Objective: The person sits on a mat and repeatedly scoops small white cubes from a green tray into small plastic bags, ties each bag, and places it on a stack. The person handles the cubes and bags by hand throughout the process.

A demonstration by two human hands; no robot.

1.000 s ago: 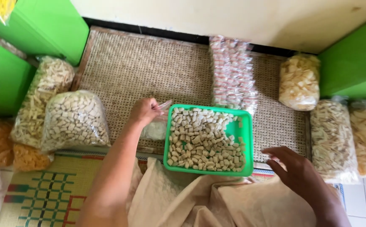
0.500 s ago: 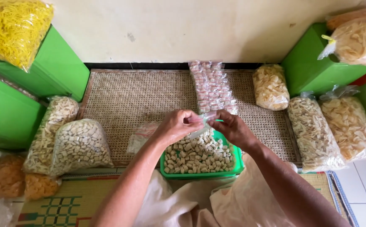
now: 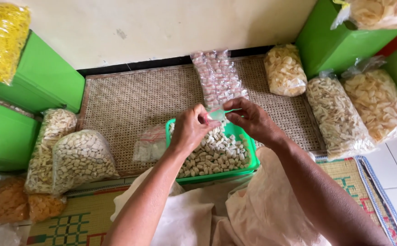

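right now i count one green tray (image 3: 251, 150) of pale snacks; my left hand (image 3: 190, 130) and right hand (image 3: 252, 119) both pinch one small clear bag (image 3: 217, 114), its contents hard to make out.

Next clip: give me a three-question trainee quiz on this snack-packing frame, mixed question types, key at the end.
1. True or false: the left hand and the right hand both pinch one small clear plastic bag above the green tray.
2. Multiple choice: what fills the green tray? A) yellow noodles B) small pale cracker pieces C) red peppers
3. Fill in: the long clear pack of pinkish pieces lies on the woven ___, beyond the tray.

Key: 1 true; 2 B; 3 mat
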